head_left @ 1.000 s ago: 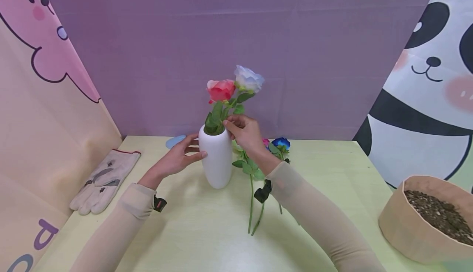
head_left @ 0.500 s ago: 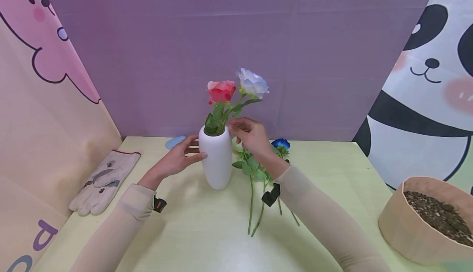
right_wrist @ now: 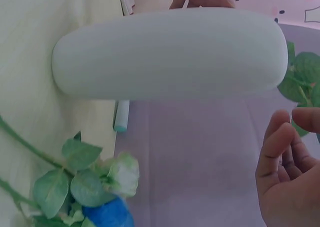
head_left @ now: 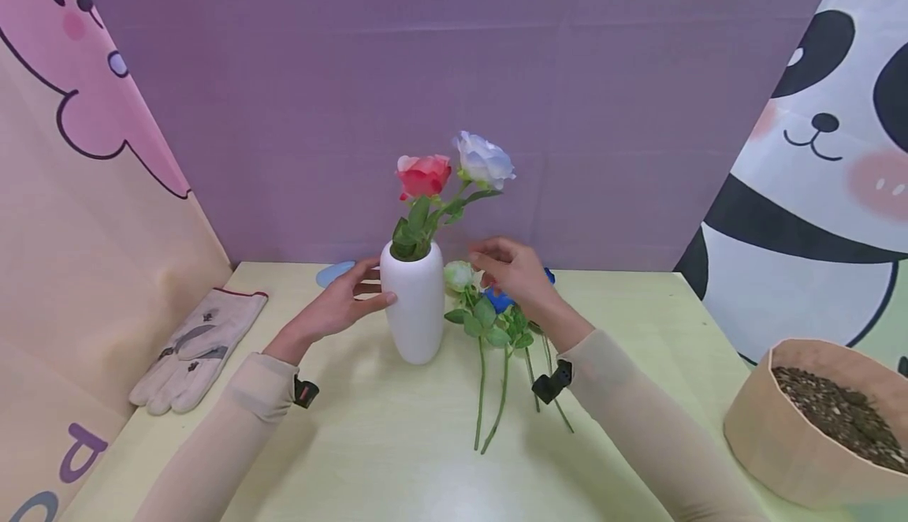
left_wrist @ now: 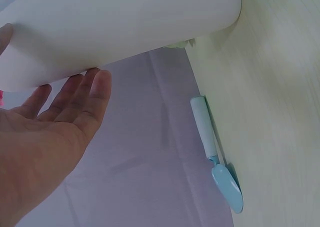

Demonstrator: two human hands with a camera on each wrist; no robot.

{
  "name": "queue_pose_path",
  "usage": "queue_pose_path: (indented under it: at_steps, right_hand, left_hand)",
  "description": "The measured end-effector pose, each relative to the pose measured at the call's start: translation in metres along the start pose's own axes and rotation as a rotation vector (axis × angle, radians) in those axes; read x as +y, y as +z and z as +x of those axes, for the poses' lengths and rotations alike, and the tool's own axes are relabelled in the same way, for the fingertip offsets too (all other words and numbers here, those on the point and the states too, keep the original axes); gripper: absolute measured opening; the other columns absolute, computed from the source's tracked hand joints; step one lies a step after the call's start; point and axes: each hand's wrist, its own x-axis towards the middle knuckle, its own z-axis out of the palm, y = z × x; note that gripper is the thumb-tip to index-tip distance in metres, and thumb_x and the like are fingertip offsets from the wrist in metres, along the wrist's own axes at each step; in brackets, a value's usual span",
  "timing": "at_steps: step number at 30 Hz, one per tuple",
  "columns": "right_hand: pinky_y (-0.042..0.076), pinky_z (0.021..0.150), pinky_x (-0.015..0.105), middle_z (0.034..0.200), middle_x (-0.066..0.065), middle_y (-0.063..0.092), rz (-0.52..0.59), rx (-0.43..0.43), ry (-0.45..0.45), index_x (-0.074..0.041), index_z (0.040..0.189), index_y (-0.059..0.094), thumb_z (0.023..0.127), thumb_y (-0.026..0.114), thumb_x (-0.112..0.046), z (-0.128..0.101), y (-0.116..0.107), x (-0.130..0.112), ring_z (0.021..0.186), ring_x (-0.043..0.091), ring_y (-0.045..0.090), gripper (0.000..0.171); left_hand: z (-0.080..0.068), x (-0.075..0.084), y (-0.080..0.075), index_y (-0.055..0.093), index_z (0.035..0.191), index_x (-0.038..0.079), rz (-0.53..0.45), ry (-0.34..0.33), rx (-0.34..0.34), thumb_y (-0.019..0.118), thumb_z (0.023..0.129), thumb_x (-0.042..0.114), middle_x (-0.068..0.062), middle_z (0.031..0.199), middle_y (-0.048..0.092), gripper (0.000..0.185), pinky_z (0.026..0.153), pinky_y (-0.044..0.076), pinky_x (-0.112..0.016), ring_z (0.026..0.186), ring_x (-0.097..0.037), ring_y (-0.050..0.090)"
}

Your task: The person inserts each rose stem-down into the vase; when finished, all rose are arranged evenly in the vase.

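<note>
A white vase [head_left: 415, 309] stands upright at mid-table, holding a red-pink rose [head_left: 423, 176] and a pale blue-white rose [head_left: 485, 161] that leans right. My left hand [head_left: 339, 307] holds the vase's left side, thumb in front and fingers behind. Apart from the vase, on its right, my right hand [head_left: 516, 276] hovers with loosely bent fingers and nothing between them. Beneath it, loose artificial flowers lie on the table, among them a pale green-white rose [head_left: 458, 274] and a blue flower [head_left: 499, 299]. The right hand partly covers these blooms.
A light blue trowel [left_wrist: 227, 187] lies behind the vase. Work gloves [head_left: 202, 348] rest at the table's left. At the right stands a tan pot [head_left: 780, 427] of dark soil. A purple cloth [head_left: 319, 112] hangs along the back edge.
My right hand has let go of the pale blue-white rose and moved right and down, away from the vase. That rose tilts slightly further right. The left hand has stayed put.
</note>
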Motion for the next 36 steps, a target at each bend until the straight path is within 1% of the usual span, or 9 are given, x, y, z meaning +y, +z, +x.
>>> queue_pose_path:
  at_steps: [3,8,12,16,19,22,27,32,36]
  right_hand:
    - [0.053,0.062,0.029,0.097,0.003,0.067,-0.009,-0.009,0.015,-0.017,0.121,0.067,0.099,0.063,-0.033,-0.002,-0.006,0.003,0.078,0.022,0.065,0.028]
    - [0.056,0.064,0.030,0.098,0.003,0.068,-0.009,-0.052,0.026,-0.014,0.124,0.065,0.099,0.062,-0.033,-0.004,-0.015,0.012,0.081,0.022,0.066,0.031]
    - [0.058,0.072,0.034,0.110,0.006,0.069,-0.025,-0.097,0.055,-0.014,0.128,0.062,0.101,0.059,-0.035,-0.008,-0.024,0.018,0.089,0.021,0.069,0.035]
    - [0.060,0.078,0.036,0.125,0.010,0.067,-0.047,-0.131,0.089,-0.014,0.130,0.060,0.101,0.059,-0.036,-0.011,-0.033,0.025,0.097,0.021,0.069,0.036]
    - [0.060,0.083,0.038,0.130,0.012,0.065,-0.055,-0.140,0.111,-0.013,0.130,0.059,0.101,0.059,-0.033,-0.013,-0.040,0.033,0.100,0.021,0.070,0.036]
    - [0.059,0.086,0.041,0.128,0.014,0.064,-0.077,-0.139,0.124,-0.012,0.130,0.059,0.102,0.057,-0.032,-0.015,-0.046,0.040,0.103,0.024,0.070,0.034]
    - [0.058,0.081,0.038,0.130,0.019,0.063,-0.109,-0.141,0.129,-0.011,0.132,0.058,0.103,0.056,-0.034,-0.017,-0.056,0.051,0.109,0.030,0.068,0.036]
    - [0.058,0.084,0.040,0.133,0.022,0.061,-0.131,-0.143,0.136,-0.008,0.138,0.054,0.103,0.054,-0.037,-0.018,-0.065,0.063,0.112,0.033,0.067,0.045]
    - [0.058,0.085,0.041,0.134,0.024,0.060,-0.132,-0.137,0.150,-0.009,0.138,0.054,0.104,0.053,-0.036,-0.021,-0.070,0.070,0.114,0.037,0.064,0.044]
  left_hand:
    - [0.001,-0.001,0.000,0.027,0.156,0.018,-0.018,-0.006,-0.013,0.071,0.093,0.039,-0.011,0.152,0.042,0.079,0.108,0.049,-0.051,0.139,-0.036,0.047]
    - [0.002,-0.002,-0.001,0.025,0.156,0.019,-0.075,-0.023,-0.050,0.072,0.092,0.039,-0.009,0.157,0.036,0.083,0.113,0.044,-0.052,0.145,-0.036,0.039]
    - [0.005,-0.003,-0.001,0.024,0.157,0.021,-0.106,-0.027,-0.076,0.073,0.091,0.039,-0.006,0.158,0.035,0.084,0.114,0.042,-0.053,0.147,-0.035,0.036]
    - [0.006,-0.004,-0.001,0.023,0.157,0.022,-0.137,-0.018,-0.092,0.073,0.092,0.035,-0.006,0.158,0.035,0.084,0.115,0.040,-0.053,0.148,-0.035,0.036]
    - [0.007,-0.004,-0.001,0.022,0.158,0.021,-0.161,-0.009,-0.100,0.073,0.092,0.032,-0.006,0.159,0.035,0.084,0.116,0.039,-0.052,0.148,-0.035,0.036]
    - [0.007,-0.003,-0.001,0.021,0.158,0.022,-0.176,-0.011,-0.106,0.073,0.092,0.030,-0.006,0.159,0.034,0.084,0.117,0.039,-0.051,0.148,-0.035,0.035]
    - [0.007,-0.003,0.000,0.019,0.159,0.022,-0.184,-0.009,-0.116,0.071,0.093,0.029,-0.006,0.160,0.031,0.084,0.117,0.037,-0.054,0.149,-0.036,0.032]
    - [0.008,-0.005,0.001,0.019,0.159,0.024,-0.201,-0.003,-0.118,0.071,0.093,0.026,-0.004,0.161,0.029,0.084,0.117,0.036,-0.056,0.151,-0.036,0.030]
    - [0.010,-0.007,0.002,0.018,0.159,0.023,-0.209,-0.004,-0.118,0.070,0.094,0.024,-0.005,0.161,0.029,0.083,0.117,0.036,-0.056,0.151,-0.036,0.029]
